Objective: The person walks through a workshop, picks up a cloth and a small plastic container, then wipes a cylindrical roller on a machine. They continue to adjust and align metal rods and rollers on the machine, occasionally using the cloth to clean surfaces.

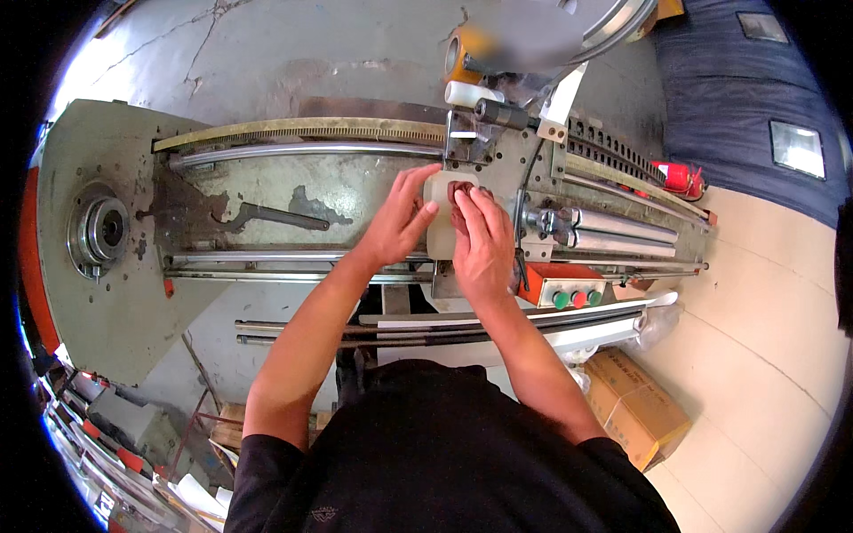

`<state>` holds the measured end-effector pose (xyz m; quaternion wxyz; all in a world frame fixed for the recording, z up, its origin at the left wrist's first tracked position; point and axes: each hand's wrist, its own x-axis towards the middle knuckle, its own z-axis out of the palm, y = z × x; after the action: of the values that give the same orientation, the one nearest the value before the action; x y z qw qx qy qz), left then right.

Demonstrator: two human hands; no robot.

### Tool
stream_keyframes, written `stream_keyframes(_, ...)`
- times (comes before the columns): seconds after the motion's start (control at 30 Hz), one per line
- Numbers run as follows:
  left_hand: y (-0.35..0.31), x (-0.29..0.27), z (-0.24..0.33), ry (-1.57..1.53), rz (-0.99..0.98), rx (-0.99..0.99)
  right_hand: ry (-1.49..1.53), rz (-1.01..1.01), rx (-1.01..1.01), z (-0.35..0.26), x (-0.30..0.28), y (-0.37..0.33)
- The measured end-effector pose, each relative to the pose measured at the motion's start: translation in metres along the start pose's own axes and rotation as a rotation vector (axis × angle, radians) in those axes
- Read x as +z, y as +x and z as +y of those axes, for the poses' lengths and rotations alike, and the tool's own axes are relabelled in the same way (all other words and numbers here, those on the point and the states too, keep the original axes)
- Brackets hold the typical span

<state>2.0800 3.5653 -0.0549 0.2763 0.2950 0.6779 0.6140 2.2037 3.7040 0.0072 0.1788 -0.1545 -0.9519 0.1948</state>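
My two hands meet over a pale, round-cornered plate (439,235) on the carriage of a long machine. My left hand (397,218) lies at the plate's left side, fingers stretched out and thumb apart, with nothing in its grasp. On the right, my right hand (484,249) presses its fingers round a small dark red-brown thing (458,190) at the plate's upper part. Its kind is not clear, since the fingers cover much of it. Left of my hands, a dark flat wrench (283,216) rests on the machine bed (346,182).
A round chuck (108,228) is on the grey headstock at left. Metal rods (302,155) run along the bed. Right of my hands are silver rollers (622,226) and a control box (569,277) with green and red buttons. A cardboard box (635,400) stands on the floor.
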Motion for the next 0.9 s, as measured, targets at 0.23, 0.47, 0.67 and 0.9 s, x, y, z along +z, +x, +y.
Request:
stream_keyframes(0.23, 0.023, 0.028, -0.015, -0.108, 0.169, -0.501, -0.021, 0.033, -0.031, -0.001, 0.005, 0.013)
stream_keyframes(0.47, 0.017, 0.036, -0.054, -0.489, 0.214, -0.488, -0.017, -0.021, -0.08, 0.002, 0.007, 0.031)
stream_keyframes(0.67, 0.014, 0.031, -0.066, -0.279, 0.121, -0.485, -0.032, -0.051, -0.115, 0.005, 0.006, 0.02)
stream_keyframes(0.9, 0.021, 0.012, -0.024, 0.168, 0.268, -0.021, -0.003, -0.061, -0.158, 0.006, 0.0, 0.013)
